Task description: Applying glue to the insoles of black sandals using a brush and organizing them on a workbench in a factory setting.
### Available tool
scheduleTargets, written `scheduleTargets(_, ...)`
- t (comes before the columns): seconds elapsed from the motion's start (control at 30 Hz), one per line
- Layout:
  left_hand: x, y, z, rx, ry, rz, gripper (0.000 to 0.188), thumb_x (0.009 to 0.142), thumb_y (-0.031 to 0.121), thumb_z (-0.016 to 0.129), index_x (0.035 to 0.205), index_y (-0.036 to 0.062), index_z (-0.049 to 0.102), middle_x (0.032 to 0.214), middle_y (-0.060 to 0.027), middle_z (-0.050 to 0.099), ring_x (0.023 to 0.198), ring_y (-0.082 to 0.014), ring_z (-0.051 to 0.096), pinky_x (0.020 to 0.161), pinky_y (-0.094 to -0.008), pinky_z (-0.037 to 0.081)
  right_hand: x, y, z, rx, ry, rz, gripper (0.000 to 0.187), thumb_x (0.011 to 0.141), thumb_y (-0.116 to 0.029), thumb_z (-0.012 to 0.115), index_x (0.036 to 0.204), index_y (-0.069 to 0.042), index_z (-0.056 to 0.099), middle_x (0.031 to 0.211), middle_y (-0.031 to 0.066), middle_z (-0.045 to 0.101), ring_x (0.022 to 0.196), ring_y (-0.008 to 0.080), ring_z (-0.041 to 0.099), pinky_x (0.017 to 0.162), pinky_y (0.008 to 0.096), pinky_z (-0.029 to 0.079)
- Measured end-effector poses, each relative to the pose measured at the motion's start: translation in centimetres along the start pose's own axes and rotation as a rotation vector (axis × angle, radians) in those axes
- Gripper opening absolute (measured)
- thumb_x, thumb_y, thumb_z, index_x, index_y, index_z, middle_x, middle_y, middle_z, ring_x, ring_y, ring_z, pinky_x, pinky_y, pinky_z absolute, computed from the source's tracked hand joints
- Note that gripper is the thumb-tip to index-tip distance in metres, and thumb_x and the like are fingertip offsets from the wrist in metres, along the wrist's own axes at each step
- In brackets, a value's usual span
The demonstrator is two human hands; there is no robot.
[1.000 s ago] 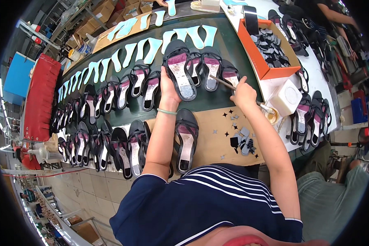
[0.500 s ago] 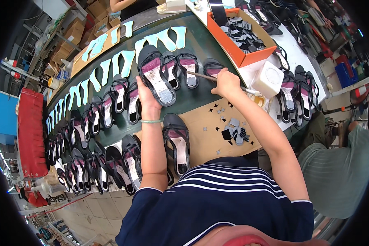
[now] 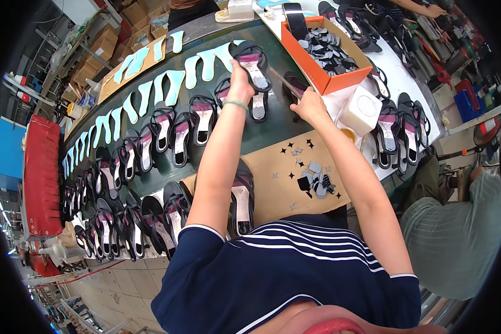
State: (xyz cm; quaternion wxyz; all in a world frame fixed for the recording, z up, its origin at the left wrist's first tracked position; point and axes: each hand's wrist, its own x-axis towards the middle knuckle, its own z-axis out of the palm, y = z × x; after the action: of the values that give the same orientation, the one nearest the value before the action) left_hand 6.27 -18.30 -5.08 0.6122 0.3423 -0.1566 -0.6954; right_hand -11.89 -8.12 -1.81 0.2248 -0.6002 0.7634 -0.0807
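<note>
My left hand (image 3: 240, 84) is closed around a black strappy sandal (image 3: 255, 69) with a purple-marked lining, lifted over the far part of the dark green table (image 3: 175, 181). Closed near the orange box, my right hand (image 3: 310, 106) grips a thin-handled brush (image 3: 284, 82), its handle pointing up and left; the brush's other end is hidden. Just beyond this hand stands another black sandal (image 3: 293, 84). Below the held sandal, one more sandal (image 3: 258, 107) rests on the table. A sandal (image 3: 242, 200) nearer to me is partly covered by my left arm.
Several sandals line the table's left. Pale blue insole-shaped pieces (image 3: 172, 86) run behind them. Cardboard (image 3: 270, 195) bears small black and grey pieces (image 3: 319, 181). The orange box (image 3: 331, 83) holds dark pieces, beside a white block-shaped container (image 3: 360, 108). A person in grey-green (image 3: 448, 239) is at right.
My left hand has moved away from me and to the right with the sandal, uncovering a sandal in the row. The brush in my right hand has tilted more steeply.
</note>
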Motion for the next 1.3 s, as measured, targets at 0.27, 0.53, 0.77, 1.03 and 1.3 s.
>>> scheduleTargets(0.27,6.1,-7.4,0.4,0.3,0.259,0.006,0.075,0.095,0.058,0.038,0.127,-0.0094,0.042,0.124,-0.0175,0.054,0.11,-0.0247,0.053,0.093,-0.037,0.043,1.3,0.4,-0.6,0.084,0.057,0.006,0.075,0.068,-0.026,0.081,0.121,0.01,0.041,0.11,0.0276,0.061,0.106,0.0373,0.06,0.091,0.0404,0.049)
scheduleTargets(0.53,4.6,-11.8,0.4,0.355,0.317,0.129,0.073,0.095,0.057,0.039,0.122,-0.0106,0.048,0.124,-0.0227,0.053,0.112,-0.0297,0.053,0.096,-0.0388,0.039,1.9,1.6,1.0,0.053,0.009,0.057,0.074,0.067,-0.024,0.082,0.119,0.01,0.041,0.11,0.0278,0.061,0.105,0.0374,0.061,0.091,0.0416,0.049)
scheduleTargets(0.77,4.9,-10.7,-0.8,0.401,0.303,0.068,0.072,0.095,0.056,0.039,0.123,-0.0107,0.048,0.121,-0.0212,0.056,0.109,-0.0278,0.053,0.094,-0.0404,0.04,2.4,1.1,0.3,0.093,0.081,0.023,0.066,0.07,-0.02,0.08,0.117,0.006,0.042,0.11,0.0271,0.061,0.105,0.0392,0.06,0.091,0.0428,0.049)
scheduleTargets(1.03,3.9,-14.5,-1.6,0.347,0.224,0.071,0.082,0.092,0.059,0.04,0.144,-0.0024,0.023,0.148,-0.019,0.03,0.137,-0.0301,0.028,0.11,-0.0443,0.024,2.6,2.6,0.8,0.063,0.093,0.001,0.065,0.067,-0.018,0.081,0.115,0.008,0.044,0.106,0.0295,0.061,0.102,0.0414,0.06,0.089,0.0436,0.049)
scheduleTargets(1.3,1.8,-14.3,-0.4,0.335,0.235,0.118,0.084,0.092,0.057,0.043,0.147,-0.0016,0.016,0.151,-0.0183,0.024,0.139,-0.0288,0.025,0.112,-0.0396,0.021,-1.7,-0.2,-6.7,0.505,0.177,-0.449,0.025,0.083,-0.017,0.066,0.09,0.006,0.062,0.08,0.0169,0.067,0.067,0.0253,0.064,0.062,0.0344,0.05)
